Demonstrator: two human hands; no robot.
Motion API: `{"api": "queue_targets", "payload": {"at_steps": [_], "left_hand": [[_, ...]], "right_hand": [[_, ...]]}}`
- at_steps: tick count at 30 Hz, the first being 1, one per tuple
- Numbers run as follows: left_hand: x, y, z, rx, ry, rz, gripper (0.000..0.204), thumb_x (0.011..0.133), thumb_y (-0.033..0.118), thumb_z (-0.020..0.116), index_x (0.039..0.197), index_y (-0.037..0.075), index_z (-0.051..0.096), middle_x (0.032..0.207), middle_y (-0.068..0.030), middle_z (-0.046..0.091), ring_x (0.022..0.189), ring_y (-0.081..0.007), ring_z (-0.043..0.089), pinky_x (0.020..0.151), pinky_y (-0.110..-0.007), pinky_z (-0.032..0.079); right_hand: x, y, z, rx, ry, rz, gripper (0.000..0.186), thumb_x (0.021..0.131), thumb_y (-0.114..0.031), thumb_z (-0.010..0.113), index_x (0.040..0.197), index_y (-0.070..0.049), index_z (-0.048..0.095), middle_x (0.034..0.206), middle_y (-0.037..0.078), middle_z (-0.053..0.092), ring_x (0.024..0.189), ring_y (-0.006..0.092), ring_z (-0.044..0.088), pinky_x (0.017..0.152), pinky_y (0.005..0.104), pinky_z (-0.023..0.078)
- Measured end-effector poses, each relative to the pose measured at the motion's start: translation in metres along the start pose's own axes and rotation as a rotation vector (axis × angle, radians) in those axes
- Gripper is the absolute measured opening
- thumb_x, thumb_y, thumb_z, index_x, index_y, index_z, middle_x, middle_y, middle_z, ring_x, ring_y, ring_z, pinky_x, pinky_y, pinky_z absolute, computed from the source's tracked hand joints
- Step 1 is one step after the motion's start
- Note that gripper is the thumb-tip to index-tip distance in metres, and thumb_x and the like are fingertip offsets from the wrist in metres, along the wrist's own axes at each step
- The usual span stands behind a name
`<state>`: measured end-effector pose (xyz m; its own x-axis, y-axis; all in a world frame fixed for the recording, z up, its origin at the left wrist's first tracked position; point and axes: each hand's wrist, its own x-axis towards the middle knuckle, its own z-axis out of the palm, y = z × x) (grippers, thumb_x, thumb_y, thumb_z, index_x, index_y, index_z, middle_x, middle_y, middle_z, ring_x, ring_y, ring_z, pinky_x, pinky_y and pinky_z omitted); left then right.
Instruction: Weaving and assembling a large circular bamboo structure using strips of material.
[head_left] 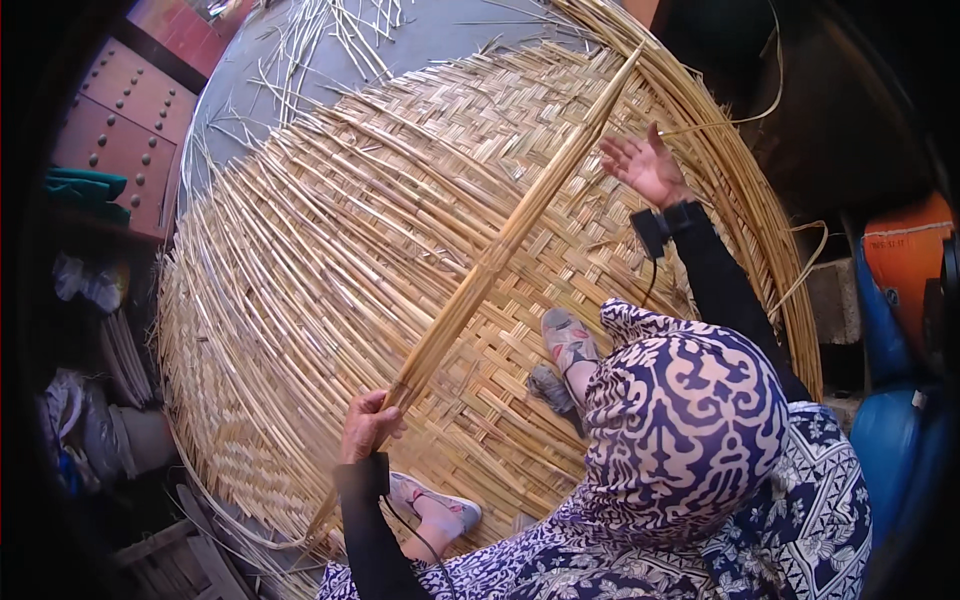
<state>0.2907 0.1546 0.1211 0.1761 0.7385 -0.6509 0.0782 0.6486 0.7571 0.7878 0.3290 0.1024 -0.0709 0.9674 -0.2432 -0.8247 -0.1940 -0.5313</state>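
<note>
Left fingers (388, 417) closed round reed bundle (487, 262); right fingers (626, 153) spread near it; orange object (912, 272) bears small print (897, 239).

Left hand (372, 428) and right hand (648, 168) are bare. Sleeves (722, 275) are plain black. Each wrist carries a black band (361, 477); the right one bears a boxy dark module (650, 233). Thin dark cables (425, 543) trail from both. Garment (690, 430): navy and off-white, scrolls and florals. Shoes (568, 338): greyish, reddish figures.

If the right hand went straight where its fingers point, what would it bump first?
Likely the long flattened reed across the woven mat; whether the right hand would pass over it is unclear.
</note>
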Motion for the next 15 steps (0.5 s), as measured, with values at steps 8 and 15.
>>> {"api": "queue_targets", "payload": {"at_steps": [8,15], "left_hand": [[-0.008,-0.022,-0.01,0.105,0.093,0.043,0.013,0.068,-0.001,0.051,0.079,-0.002,0.057,0.059,-0.0068,0.057,0.05,-0.0114,0.053,0.046,-0.022,0.043],[-0.007,-0.033,-0.012,0.308,0.233,0.246,0.01,0.069,0.0,0.052,0.077,0.001,0.058,0.061,-0.004,0.057,0.053,-0.0089,0.053,0.047,-0.021,0.043]], "right_hand": [[0.016,-0.04,0.024,-0.493,-0.033,-0.085,0.023,0.076,-0.016,0.059,0.097,-0.007,0.057,0.073,-0.002,0.057,0.061,0.0047,0.051,0.051,0.0178,0.042],[0.023,-0.021,0.019,-0.478,0.164,-0.246,0.006,0.071,-0.009,0.063,0.075,-0.009,0.059,0.06,-0.005,0.054,0.048,0.0034,0.046,0.038,0.0161,0.036]]}}
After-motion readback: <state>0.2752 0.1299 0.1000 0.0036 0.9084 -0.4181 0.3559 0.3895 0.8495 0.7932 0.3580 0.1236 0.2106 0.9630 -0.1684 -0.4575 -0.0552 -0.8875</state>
